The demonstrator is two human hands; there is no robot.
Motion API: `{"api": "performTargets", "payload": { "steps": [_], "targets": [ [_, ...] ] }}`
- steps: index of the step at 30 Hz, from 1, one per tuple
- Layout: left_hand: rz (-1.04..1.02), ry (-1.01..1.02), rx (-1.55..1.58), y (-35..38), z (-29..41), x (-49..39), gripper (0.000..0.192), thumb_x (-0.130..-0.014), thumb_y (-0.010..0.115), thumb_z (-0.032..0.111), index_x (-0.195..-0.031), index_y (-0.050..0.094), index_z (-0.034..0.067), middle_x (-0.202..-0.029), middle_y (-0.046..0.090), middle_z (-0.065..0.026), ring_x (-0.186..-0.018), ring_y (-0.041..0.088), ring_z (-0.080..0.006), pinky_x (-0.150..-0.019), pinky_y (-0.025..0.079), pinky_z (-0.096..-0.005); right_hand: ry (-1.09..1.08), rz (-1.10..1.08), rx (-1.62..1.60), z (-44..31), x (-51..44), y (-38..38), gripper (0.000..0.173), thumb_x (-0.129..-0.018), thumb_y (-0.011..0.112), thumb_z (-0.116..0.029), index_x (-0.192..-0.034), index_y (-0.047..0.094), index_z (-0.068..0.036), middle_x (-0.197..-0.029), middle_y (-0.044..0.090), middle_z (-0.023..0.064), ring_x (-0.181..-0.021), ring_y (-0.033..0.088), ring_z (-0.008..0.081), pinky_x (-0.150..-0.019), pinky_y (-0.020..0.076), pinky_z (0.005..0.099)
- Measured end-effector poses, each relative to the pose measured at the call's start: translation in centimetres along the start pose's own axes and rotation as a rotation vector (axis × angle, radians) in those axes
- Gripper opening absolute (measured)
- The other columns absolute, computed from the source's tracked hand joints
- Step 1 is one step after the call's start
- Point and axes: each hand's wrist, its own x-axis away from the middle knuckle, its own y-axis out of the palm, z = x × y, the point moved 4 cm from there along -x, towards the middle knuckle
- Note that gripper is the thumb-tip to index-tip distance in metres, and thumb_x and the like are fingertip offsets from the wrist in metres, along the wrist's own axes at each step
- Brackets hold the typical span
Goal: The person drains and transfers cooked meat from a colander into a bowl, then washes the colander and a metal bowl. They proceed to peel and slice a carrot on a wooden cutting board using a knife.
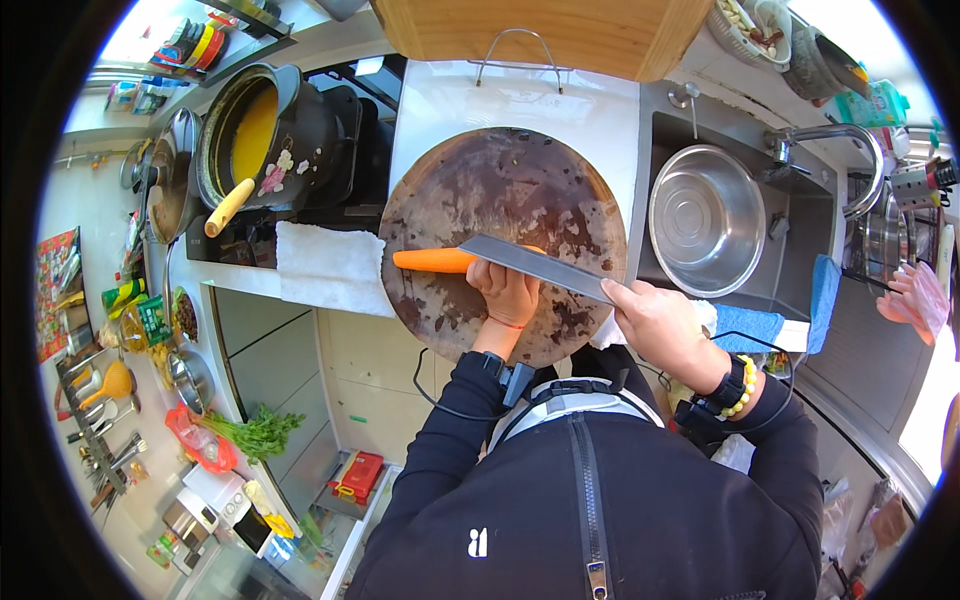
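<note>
An orange carrot (431, 260), apparently peeled, lies sideways across a round, stained wooden chopping board (517, 176). My left hand (504, 291) grips the carrot near its middle with the fingers curled. In my right hand (660, 322) is a cleaver (536, 266), held at the handle end, its broad blade seen almost from above. The blade slants over the carrot beside my left fingers and hides part of it; the carrot's far end shows just behind the blade. Whether the edge touches the carrot cannot be made out.
Left of the board, a dark pot (300, 142) with yellow liquid stands on the stove, near a white cloth (330, 259). At right, a steel basin (705, 221) sits in the sink under a faucet (847, 139). A wooden board (540, 34) stands behind.
</note>
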Motion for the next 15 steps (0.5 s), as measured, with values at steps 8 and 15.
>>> {"api": "performTargets", "payload": {
  "steps": [8, 15],
  "targets": [
    [0.001, -0.016, -0.019, 0.2, -0.1, 0.1, 0.043, -0.101, 0.049, 0.042, -0.125, 0.057, 0.006, -0.13, 0.052, -0.0136, -0.118, 0.042, -0.0311, -0.099, 0.03, -0.0479, -0.027, -0.059, -0.015, 1.0, -0.6, -0.5, 0.028, -0.088, 0.062, -0.014, -0.115, 0.06, -0.008, -0.076, 0.062, 0.0132, -0.066, 0.067, 0.0331, -0.057, 0.0526, 0.0435],
    [-0.024, -0.026, -0.023, 0.5, -0.4, 0.6, 0.036, -0.099, 0.053, 0.038, -0.119, 0.06, 0.008, -0.121, 0.053, -0.0106, -0.111, 0.044, -0.0298, -0.098, 0.031, -0.047, -0.058, -0.083, -0.014, 2.1, -2.6, 1.8, 0.026, -0.088, 0.062, -0.013, -0.113, 0.06, -0.009, -0.076, 0.063, 0.0138, -0.066, 0.067, 0.0338, -0.057, 0.0529, 0.0439]
  ]
}}
